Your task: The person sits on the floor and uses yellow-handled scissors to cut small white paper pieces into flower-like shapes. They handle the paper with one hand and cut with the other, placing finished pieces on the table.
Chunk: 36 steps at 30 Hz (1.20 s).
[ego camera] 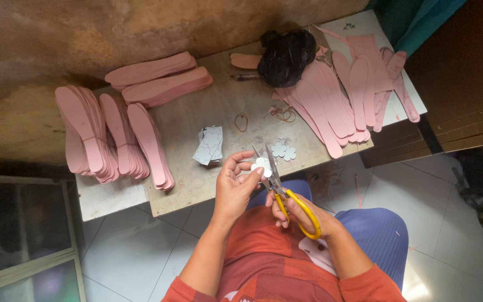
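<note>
My left hand (235,187) pinches a small white flower-shaped paper cutout (262,165) between thumb and fingers. My right hand (300,215) grips yellow-handled scissors (286,196), whose open blades reach up around the cutout. Both hands hover over my lap, just in front of the low wooden board (219,106). On the board nearby lie a small stack of white flower-printed paper pieces (209,145) and two finished flower cutouts (283,150).
Stacks of pink sole-shaped pieces lie at the left (107,134), at the back (160,78) and at the right (345,95). A black plastic bag (286,56) sits at the back. Rubber bands (241,121) lie mid-board. White tiled floor (448,212) is on the right.
</note>
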Available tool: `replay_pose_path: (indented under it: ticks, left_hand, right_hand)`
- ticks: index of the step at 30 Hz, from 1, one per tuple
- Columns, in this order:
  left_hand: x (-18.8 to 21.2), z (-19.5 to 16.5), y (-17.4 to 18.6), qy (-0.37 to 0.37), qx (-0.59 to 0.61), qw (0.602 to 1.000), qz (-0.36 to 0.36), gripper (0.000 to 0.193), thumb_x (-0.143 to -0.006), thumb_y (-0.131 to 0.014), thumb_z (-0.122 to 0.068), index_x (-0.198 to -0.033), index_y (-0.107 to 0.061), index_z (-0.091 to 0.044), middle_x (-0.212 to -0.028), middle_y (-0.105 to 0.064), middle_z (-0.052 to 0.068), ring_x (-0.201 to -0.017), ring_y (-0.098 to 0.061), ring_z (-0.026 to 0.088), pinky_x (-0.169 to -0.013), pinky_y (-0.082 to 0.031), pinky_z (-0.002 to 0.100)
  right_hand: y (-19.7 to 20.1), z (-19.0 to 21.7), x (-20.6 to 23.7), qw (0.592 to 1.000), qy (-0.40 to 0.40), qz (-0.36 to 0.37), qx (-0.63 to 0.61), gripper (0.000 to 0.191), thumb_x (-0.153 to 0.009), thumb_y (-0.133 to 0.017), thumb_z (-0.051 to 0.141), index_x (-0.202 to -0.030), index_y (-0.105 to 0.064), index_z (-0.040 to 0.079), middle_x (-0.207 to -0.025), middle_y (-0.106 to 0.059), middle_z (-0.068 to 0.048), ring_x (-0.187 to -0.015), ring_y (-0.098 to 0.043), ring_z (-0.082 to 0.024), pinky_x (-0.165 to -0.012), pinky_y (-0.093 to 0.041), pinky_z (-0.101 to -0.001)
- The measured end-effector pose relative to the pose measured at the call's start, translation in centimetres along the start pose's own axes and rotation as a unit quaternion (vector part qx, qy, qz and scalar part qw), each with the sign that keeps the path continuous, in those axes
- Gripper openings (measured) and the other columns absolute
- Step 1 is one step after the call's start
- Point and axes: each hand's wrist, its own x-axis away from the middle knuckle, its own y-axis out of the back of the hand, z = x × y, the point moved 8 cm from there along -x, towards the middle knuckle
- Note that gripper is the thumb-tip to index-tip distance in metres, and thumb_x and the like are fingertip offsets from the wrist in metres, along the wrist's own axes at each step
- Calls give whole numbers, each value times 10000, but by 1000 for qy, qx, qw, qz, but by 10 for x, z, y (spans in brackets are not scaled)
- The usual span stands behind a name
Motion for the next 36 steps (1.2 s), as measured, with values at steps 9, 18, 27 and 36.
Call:
replay_pose_path:
  ticks: [9,18,27,36]
  left_hand:
    - [1,30,-1,108,116,987,32,305,-941,-720,-77,-1217,-599,-36,-999,-698,54,-828,-691,100,-641,-536,198]
    - [7,24,-10,3,47,999,25,232,-960,-693,-63,-1170,-600,-33,-968,-707,58,-852,-687,82,-721,-564,206]
    - [13,33,-23,26,85,995,37,173,-965,-721,-77,-1080,-614,-3,-886,-684,51,-725,-610,80,-631,-506,233]
    - [17,32,-28,89,71,993,39,136,-924,-704,-120,-966,-611,-30,-774,-668,55,-593,-632,126,-537,-524,268]
  right_hand:
    - [1,8,6,1000,26,6,7,743,-1000,-338,686,-1243,-546,15,-814,-505,-14,-758,-544,-140,-742,-507,-293]
    - [6,0,0,997,50,-40,37,718,-1013,-349,655,-1221,-549,-2,-804,-515,-23,-726,-550,-141,-703,-509,-289]
    - [9,1,-1,991,76,-69,91,831,-968,-332,745,-1244,-524,-14,-800,-503,-23,-701,-516,-130,-668,-495,-278]
    - [10,-1,-2,986,67,-99,117,899,-916,-338,822,-1271,-502,13,-809,-490,-14,-700,-489,-115,-672,-495,-280]
